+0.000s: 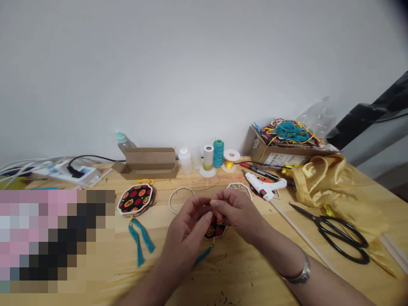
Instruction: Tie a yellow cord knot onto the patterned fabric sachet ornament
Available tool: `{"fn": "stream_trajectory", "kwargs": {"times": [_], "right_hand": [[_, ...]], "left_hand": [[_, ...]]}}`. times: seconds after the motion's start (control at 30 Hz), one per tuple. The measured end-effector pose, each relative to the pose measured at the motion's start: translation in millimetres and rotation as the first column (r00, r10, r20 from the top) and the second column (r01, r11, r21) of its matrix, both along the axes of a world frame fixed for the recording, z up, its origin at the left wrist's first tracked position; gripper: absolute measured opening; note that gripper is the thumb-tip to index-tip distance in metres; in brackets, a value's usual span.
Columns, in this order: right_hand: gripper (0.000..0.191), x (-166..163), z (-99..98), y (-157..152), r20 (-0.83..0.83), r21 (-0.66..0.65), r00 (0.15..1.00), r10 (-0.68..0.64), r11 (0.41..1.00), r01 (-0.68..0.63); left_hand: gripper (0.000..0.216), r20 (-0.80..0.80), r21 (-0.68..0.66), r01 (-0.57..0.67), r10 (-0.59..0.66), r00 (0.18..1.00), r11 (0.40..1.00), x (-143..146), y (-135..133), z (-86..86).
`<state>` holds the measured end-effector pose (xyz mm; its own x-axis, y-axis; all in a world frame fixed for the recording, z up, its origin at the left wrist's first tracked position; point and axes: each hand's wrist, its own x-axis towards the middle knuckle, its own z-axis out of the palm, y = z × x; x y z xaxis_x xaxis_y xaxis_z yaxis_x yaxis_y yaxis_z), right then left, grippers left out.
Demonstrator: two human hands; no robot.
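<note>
My left hand (pixel 189 227) and my right hand (pixel 237 212) meet in front of me, both with fingers closed in a pinch. Whatever their fingertips hold is too small to make out. Partly hidden beneath them is a dark patterned fabric ornament (pixel 215 231), from which a teal tassel (pixel 203 256) hangs. Just behind my left hand lies a thin pale ring (pixel 171 203). A pale wooden lattice frame (pixel 240 187) shows beyond my right hand. To the left, similar ornaments (pixel 135 199) form a stack with teal tassels (pixel 140 242).
Black scissors (pixel 342 236), a white glue gun (pixel 266 185) and its long glue stick (pixel 302 233) occupy the right. Gold cloth (pixel 331 187) lies near a full cardboard box (pixel 283 155). Thread spools (pixel 218 153), a bottle (pixel 185 161) and an open carton (pixel 149 163) line the wall.
</note>
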<state>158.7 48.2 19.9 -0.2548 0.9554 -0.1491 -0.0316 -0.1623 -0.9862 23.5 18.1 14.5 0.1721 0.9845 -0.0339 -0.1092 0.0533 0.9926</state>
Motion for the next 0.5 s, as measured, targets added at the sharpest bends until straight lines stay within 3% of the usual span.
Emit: {"fn": "stream_trajectory", "kwargs": {"times": [0.27, 0.5], "right_hand": [[0.013, 0.7, -1.7, -1.1, 0.156, 0.107, 0.988, 0.004, 0.994, -0.021], [0.010, 1.4, -5.6, -0.4, 0.117, 0.081, 0.993, 0.010, 0.996, -0.019]], "left_hand": [[0.012, -0.010, -0.101, 0.022, -0.024, 1.000, 0.995, -2.6, 2.2, 2.9], [0.012, 0.017, -0.206, 0.016, -0.013, 1.000, 0.978, -3.7, 6.9, 4.1]]}}
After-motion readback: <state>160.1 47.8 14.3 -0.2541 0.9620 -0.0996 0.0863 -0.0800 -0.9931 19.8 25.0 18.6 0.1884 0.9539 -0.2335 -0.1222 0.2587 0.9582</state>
